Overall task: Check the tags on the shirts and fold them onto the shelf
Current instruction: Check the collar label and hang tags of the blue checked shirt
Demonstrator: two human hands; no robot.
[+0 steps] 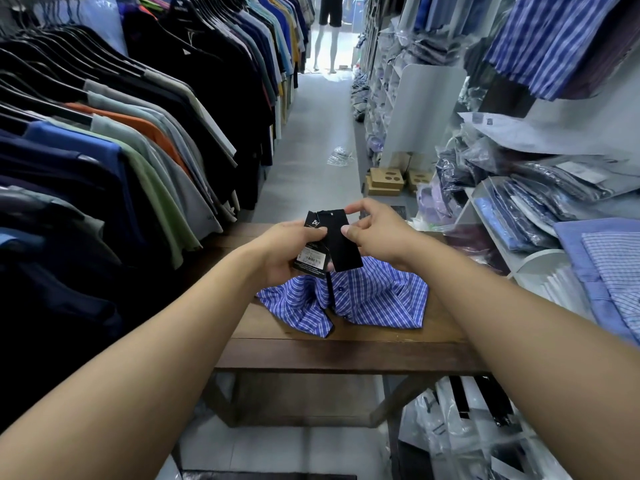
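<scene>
Where racks flank the aisle, wooden table [346, 355] under plaid shirt [374, 299]

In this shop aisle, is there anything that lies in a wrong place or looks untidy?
Yes. A crumpled clear plastic bag lies loose on the aisle floor, beside the shelving. Cardboard pieces lie stacked at the shelf's foot. On the wooden table, the blue checked shirt is rumpled, not folded.

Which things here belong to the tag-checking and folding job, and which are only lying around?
Belongs to the job:
black tags, held by left hand and right hand
blue checked shirt on the wooden table
shelf

Only lying around:
hanging shirts
cardboard boxes
plastic wrapper on the floor
</scene>
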